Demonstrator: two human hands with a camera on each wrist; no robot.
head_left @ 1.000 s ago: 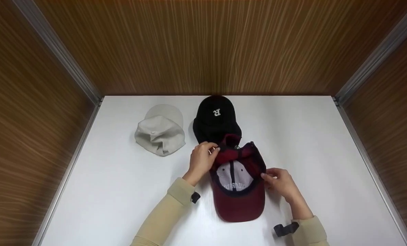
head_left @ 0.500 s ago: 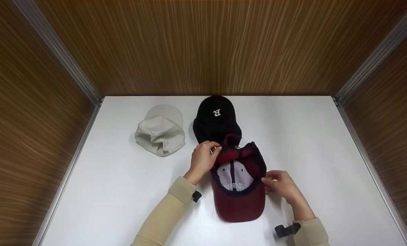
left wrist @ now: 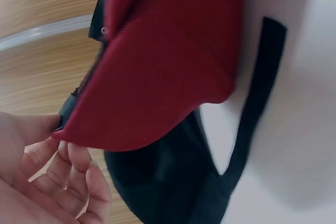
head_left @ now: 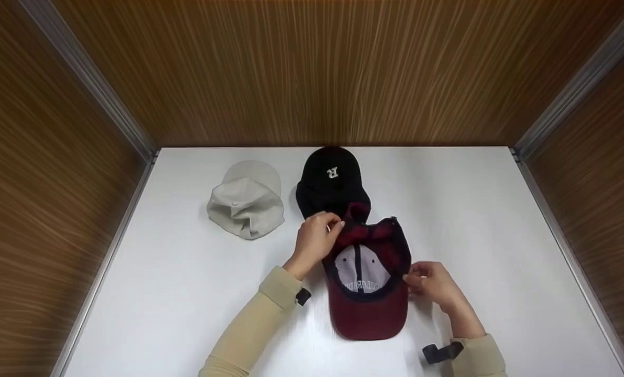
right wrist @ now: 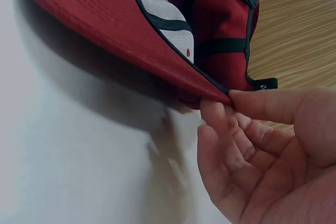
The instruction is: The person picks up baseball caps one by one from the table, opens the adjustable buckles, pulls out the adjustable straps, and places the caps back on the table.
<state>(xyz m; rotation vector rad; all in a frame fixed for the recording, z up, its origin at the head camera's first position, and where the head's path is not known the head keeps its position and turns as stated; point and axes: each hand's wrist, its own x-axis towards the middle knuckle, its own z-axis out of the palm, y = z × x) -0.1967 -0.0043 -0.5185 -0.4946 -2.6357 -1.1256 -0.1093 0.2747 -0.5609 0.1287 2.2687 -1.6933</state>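
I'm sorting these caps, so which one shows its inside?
The dark red cap: its inside faces up, while the black cap and beige cap show their outsides.

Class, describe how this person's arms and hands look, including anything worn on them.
The left sleeve and right sleeve are plain tan. A small black gadget shows at each wrist. The left hand and right hand are bare.

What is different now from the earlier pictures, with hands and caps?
The left hand shifted slightly right and forward, the red cap slightly right at its back; the right hand moved slightly right and backward. Both kept pinching it. The black cap and beige cap stayed.
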